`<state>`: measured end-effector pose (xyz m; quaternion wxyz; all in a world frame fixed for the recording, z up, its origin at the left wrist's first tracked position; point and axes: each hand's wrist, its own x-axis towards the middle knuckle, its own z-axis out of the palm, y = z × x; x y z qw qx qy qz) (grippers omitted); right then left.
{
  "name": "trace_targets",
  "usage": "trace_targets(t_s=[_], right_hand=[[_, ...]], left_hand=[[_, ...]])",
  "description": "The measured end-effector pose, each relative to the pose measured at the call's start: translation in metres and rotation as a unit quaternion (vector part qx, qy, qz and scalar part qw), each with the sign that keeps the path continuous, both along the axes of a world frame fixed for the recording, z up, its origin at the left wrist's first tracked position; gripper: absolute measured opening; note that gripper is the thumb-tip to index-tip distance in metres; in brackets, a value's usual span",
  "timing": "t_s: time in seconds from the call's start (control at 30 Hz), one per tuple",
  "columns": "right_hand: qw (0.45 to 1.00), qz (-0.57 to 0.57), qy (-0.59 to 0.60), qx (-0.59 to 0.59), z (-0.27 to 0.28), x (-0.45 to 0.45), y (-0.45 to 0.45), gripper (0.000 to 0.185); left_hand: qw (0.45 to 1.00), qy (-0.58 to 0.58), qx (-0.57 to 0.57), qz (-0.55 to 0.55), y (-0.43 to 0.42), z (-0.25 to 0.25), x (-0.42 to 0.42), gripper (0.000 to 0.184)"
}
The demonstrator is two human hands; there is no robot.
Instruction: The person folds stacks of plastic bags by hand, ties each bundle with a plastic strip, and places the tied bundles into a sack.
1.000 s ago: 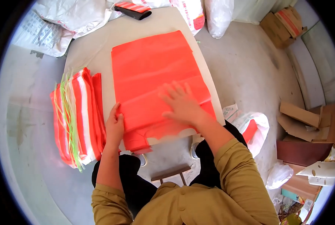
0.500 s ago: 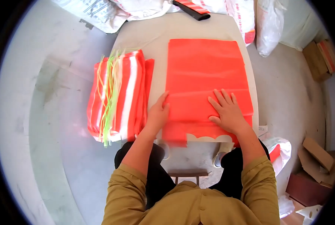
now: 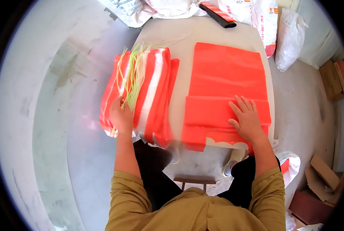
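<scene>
A flat stack of red sheets [image 3: 227,71] lies on the right part of the table [image 3: 172,32], its near part folded, with a scalloped lower edge. My right hand [image 3: 247,118] rests on it, fingers spread. On the left, a pile of red and white striped material [image 3: 150,94] overhangs the table edge, with thin green and pale strands [image 3: 132,79] across its top. My left hand [image 3: 121,115] is at those strands, its fingers bent together; what they pinch is too small to make out.
White printed sacks [image 3: 172,7] line the far edge, beside a black and red-striped roll [image 3: 220,16]. A stuffed plastic bag [image 3: 290,40] hangs at the far right. Cardboard boxes [image 3: 321,179] stand low right, and a wooden stool [image 3: 195,180] is below the table.
My left hand has left the red sheets' left edge and moved left onto the striped pile. My right hand has stayed on the sheets. The view has shifted, so the table appears further right.
</scene>
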<state>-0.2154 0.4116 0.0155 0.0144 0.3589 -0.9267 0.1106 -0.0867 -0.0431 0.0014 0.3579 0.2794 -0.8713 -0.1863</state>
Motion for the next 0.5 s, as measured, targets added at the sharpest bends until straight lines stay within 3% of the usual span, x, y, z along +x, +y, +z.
trace_targets(t_s=[0.1,0.3,0.5], right_hand=[[1.0,0.008,0.016,-0.004,0.003,0.002,-0.005,0.062],[0.999,0.014,0.046,-0.014,0.009,0.006,-0.012,0.06],[0.996,0.029,0.061,-0.054,0.013,0.007,-0.017,0.059]], left_hand=[[0.997,-0.016,0.081,0.008,-0.018,-0.013,0.009,0.021],[0.996,-0.084,0.029,0.027,-0.018,-0.01,0.005,0.018],[0.998,-0.051,-0.011,0.043,-0.009,0.001,0.0,0.013]])
